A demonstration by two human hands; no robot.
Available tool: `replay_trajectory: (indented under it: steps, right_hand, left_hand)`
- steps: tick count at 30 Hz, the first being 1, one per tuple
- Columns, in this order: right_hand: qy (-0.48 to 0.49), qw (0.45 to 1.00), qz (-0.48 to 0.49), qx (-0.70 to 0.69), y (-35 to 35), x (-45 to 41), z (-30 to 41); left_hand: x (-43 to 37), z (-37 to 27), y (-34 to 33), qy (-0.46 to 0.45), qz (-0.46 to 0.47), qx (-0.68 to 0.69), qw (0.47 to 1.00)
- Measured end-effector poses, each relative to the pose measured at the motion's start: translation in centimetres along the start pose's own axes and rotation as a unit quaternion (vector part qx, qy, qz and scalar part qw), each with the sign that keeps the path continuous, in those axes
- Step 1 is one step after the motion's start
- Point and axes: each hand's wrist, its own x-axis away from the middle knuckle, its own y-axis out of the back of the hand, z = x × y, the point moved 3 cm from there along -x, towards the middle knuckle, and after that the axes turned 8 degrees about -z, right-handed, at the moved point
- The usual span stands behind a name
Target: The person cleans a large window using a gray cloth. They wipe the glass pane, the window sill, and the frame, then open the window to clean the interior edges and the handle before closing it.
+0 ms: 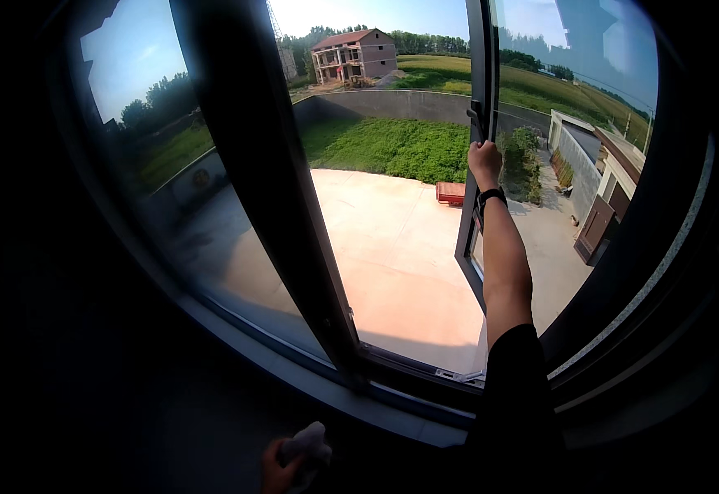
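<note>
My right hand (486, 163) is stretched out ahead and closed around the lower end of a dark window handle (475, 116). That handle sits on the edge of a dark-framed casement sash (463, 250), which stands swung outward. Low in the picture, in shadow, my left hand (278, 466) grips a crumpled pale cloth (310, 441). The cloth is below the windowsill (390, 420), apart from the glass. A dark band circles my right wrist.
A thick dark mullion (254, 154) divides the opening from a glass pane (211, 247) at left. A metal stay hinge (458, 375) lies along the lower frame. Far below outside are a concrete yard (390, 247), a red cart bed (450, 192) and a wall (421, 105).
</note>
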Motion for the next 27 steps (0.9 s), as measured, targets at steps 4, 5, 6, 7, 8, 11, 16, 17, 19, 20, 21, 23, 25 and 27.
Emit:
replay_trajectory:
  steps: [4,5,6,7,8,11,16,17,19,20,21,23,25,27]
  right_hand:
    - [0.017,0.999,0.031,-0.022,0.6,3.0,3.7]
    - [0.020,0.999,0.045,-0.024,0.9,3.8,4.7]
    - [0.022,0.998,0.043,-0.033,1.3,4.7,5.8]
    - [0.026,0.997,0.057,-0.040,1.9,5.1,6.6]
    - [0.030,0.996,0.070,-0.047,2.6,5.6,7.5]
    - [0.046,0.992,0.100,-0.058,5.0,9.0,11.6]
    - [0.036,0.986,0.115,-0.119,7.9,12.9,17.0]
    - [0.036,0.985,0.117,-0.122,8.7,13.4,17.7]
    - [0.034,0.983,0.125,-0.131,9.8,14.9,19.6]
    - [0.037,0.981,0.118,-0.148,10.5,15.5,20.5]
    - [0.030,0.981,0.118,-0.153,11.0,15.5,21.1]
    - [0.014,0.979,0.121,-0.164,11.8,15.2,21.6]
    - [-0.014,0.975,0.117,-0.188,12.2,15.8,22.3]
    - [-0.071,0.967,0.134,-0.206,13.4,17.4,23.3]
  left_hand:
    - [3.8,2.4,1.8,0.011,-0.049,0.031,0.998]
    - [4.6,2.6,2.3,0.018,-0.051,0.018,0.998]
    - [5.0,2.6,2.9,0.028,-0.051,0.004,0.998]
    - [5.4,2.4,3.2,0.037,-0.046,-0.006,0.998]
    - [5.9,1.8,3.6,0.036,-0.018,0.012,0.999]
    - [7.5,-0.8,5.4,0.064,-0.003,0.054,0.996]
    - [7.2,0.1,9.7,0.000,0.039,0.069,0.997]
    - [6.9,0.3,10.8,-0.021,0.052,0.059,0.997]
    - [6.4,-0.5,13.5,-0.040,0.072,0.049,0.995]
    - [6.2,-1.0,14.9,-0.039,0.081,0.050,0.995]
    - [5.9,-1.7,16.3,-0.043,0.091,0.052,0.994]
    - [5.4,-1.6,19.3,-0.033,0.104,0.054,0.993]
    - [5.1,-0.2,22.1,-0.021,0.106,0.055,0.993]
    - [4.6,1.9,24.6,-0.003,0.097,0.047,0.994]
